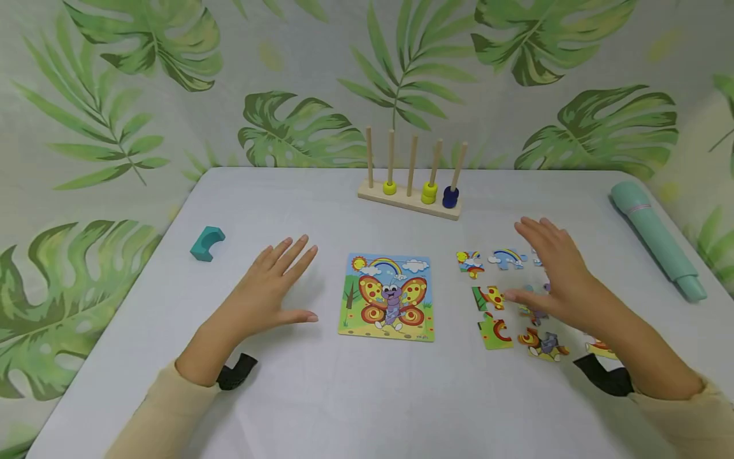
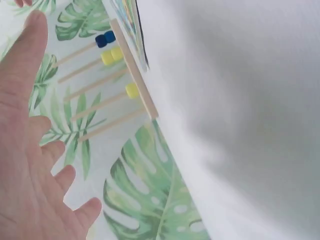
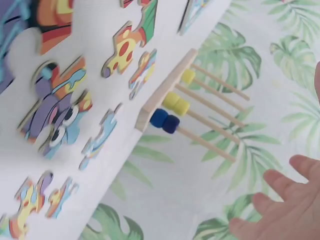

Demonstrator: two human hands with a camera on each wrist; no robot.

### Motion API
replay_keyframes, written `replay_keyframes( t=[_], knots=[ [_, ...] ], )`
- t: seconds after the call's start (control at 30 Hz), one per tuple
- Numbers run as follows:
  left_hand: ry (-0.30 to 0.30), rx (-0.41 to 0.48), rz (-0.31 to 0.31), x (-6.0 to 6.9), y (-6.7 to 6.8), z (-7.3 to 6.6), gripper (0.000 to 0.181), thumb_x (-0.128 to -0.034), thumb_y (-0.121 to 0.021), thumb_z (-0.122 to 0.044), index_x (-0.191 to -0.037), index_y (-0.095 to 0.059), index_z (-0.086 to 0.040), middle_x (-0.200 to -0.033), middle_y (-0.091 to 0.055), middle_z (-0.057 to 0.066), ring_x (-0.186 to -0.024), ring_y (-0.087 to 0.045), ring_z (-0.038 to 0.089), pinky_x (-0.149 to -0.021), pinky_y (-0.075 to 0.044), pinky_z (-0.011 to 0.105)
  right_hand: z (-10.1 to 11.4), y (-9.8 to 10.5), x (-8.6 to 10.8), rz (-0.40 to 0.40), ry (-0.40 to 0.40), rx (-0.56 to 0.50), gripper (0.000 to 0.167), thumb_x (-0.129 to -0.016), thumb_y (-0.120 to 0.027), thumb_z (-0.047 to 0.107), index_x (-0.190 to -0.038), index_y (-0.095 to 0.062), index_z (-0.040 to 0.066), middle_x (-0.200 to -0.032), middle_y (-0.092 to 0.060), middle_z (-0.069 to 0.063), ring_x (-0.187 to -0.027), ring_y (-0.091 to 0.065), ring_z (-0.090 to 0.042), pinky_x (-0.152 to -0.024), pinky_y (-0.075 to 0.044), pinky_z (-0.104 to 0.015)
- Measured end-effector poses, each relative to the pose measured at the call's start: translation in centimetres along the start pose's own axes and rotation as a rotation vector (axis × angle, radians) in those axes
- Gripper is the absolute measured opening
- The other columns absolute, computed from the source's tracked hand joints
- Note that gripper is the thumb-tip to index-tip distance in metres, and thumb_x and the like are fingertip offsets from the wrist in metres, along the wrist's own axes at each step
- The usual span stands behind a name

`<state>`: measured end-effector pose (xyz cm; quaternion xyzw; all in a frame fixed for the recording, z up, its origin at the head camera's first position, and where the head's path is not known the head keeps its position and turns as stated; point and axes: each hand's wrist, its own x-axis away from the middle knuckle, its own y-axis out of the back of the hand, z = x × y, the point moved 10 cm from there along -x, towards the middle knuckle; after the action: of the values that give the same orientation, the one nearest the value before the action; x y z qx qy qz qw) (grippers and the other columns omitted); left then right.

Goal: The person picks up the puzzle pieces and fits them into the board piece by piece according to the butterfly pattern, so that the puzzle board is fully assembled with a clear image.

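My left hand (image 1: 260, 293) hovers left of the square butterfly picture board (image 1: 387, 298), fingers spread, holding nothing. In the left wrist view the same hand (image 2: 35, 145) shows spread fingers. My right hand (image 1: 559, 274) is raised above loose puzzle pieces at the right, its fingers extended and nothing in its grasp; it hides part of them. In the right wrist view that hand (image 3: 287, 205) appears at the lower right. Among the pieces are a rainbow piece (image 1: 507, 258), a green and red piece (image 1: 495, 333) and a butterfly-body piece (image 3: 55, 117).
A wooden peg stand (image 1: 410, 201) with yellow and dark blue beads stands at the back. A teal block (image 1: 206, 244) with a curved notch lies at the left. Along the right edge rests a mint-green cylindrical object (image 1: 659, 239). Leaf-patterned cloth (image 1: 298, 134) hangs behind the table.
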<state>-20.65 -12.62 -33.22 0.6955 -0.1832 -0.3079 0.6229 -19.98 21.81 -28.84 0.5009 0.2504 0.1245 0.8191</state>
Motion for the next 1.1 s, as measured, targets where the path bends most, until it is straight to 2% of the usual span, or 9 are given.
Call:
replay_keyframes(
  t=[0.1,0.2,0.37,0.47,0.63,0.8,0.93,1.1],
  knots=[
    [-0.010,0.114,0.009,-0.6,-0.9,-0.6,0.097,-0.0738,-0.052,-0.067,-0.146,-0.011,-0.016,-0.150,-0.007,0.004,-0.134,-0.010,0.029,-0.104,-0.016,0.047,-0.1,-0.4,-0.9,-0.015,-0.026,-0.084,0.096,-0.068,-0.079,0.020,-0.142,-0.020,0.008,-0.143,-0.020,-0.017,-0.132,-0.011,-0.034,-0.102,-0.012,-0.055],
    [0.008,0.242,0.042,-1.1,-2.0,-1.0,0.093,-0.0760,-0.056,-0.061,-0.145,-0.013,-0.016,-0.149,-0.011,0.002,-0.134,-0.012,0.026,-0.104,-0.019,0.043,-0.4,-1.0,-1.7,-0.024,-0.068,-0.145,0.093,-0.070,-0.078,0.019,-0.143,-0.020,0.013,-0.143,-0.022,-0.014,-0.131,-0.017,-0.033,-0.097,-0.021,-0.057],
    [0.058,0.441,0.149,-1.8,-4.3,-1.5,0.087,-0.0787,-0.063,-0.048,-0.145,-0.018,-0.015,-0.148,-0.015,0.001,-0.134,-0.014,0.020,-0.105,-0.018,0.037,-1.8,-2.5,-2.9,-0.038,-0.128,-0.265,0.084,-0.074,-0.074,0.019,-0.142,-0.025,0.014,-0.142,-0.027,-0.012,-0.128,-0.024,-0.035,-0.095,-0.025,-0.058],
    [0.075,0.523,0.208,-2.0,-5.5,-1.6,0.084,-0.0797,-0.065,-0.042,-0.144,-0.019,-0.014,-0.148,-0.016,0.001,-0.134,-0.013,0.019,-0.105,-0.017,0.036,-2.8,-3.5,-3.2,-0.040,-0.144,-0.323,0.080,-0.075,-0.073,0.017,-0.141,-0.027,0.011,-0.141,-0.029,-0.013,-0.125,-0.027,-0.037,-0.094,-0.026,-0.059],
    [0.088,0.579,0.242,-2.1,-7.0,-1.2,0.083,-0.0789,-0.066,-0.041,-0.144,-0.021,-0.015,-0.147,-0.018,-0.002,-0.134,-0.010,0.018,-0.106,-0.015,0.037,-4.2,-5.0,-3.4,-0.021,-0.166,-0.369,0.077,-0.077,-0.072,0.017,-0.140,-0.029,0.011,-0.139,-0.032,-0.013,-0.123,-0.030,-0.036,-0.094,-0.028,-0.056],
    [0.081,0.602,0.233,-2.1,-8.0,-0.8,0.082,-0.0767,-0.069,-0.040,-0.143,-0.027,-0.015,-0.146,-0.022,-0.002,-0.134,-0.011,0.023,-0.105,-0.014,0.044,-5.2,-6.1,-3.3,0.033,-0.196,-0.428,0.073,-0.079,-0.070,0.019,-0.139,-0.030,0.009,-0.139,-0.032,-0.015,-0.123,-0.031,-0.037,-0.095,-0.029,-0.054],
    [0.058,0.577,0.210,-2.2,-8.2,-0.8,0.079,-0.0764,-0.067,-0.044,-0.141,-0.031,-0.016,-0.146,-0.025,0.000,-0.133,-0.013,0.025,-0.104,-0.012,0.048,-5.8,-7.3,-3.3,0.095,-0.193,-0.452,0.073,-0.080,-0.068,0.021,-0.139,-0.028,0.004,-0.138,-0.032,-0.019,-0.122,-0.030,-0.041,-0.093,-0.029,-0.056],
    [0.048,0.554,0.190,-2.2,-8.1,-1.0,0.080,-0.0746,-0.066,-0.051,-0.140,-0.034,-0.017,-0.145,-0.027,0.000,-0.133,-0.014,0.025,-0.103,-0.011,0.049,-7.6,-9.2,-3.1,0.193,-0.283,-0.400,0.077,-0.079,-0.067,0.036,-0.139,-0.028,0.008,-0.139,-0.032,-0.016,-0.120,-0.033,-0.039,-0.092,-0.030,-0.056]
  ],
)
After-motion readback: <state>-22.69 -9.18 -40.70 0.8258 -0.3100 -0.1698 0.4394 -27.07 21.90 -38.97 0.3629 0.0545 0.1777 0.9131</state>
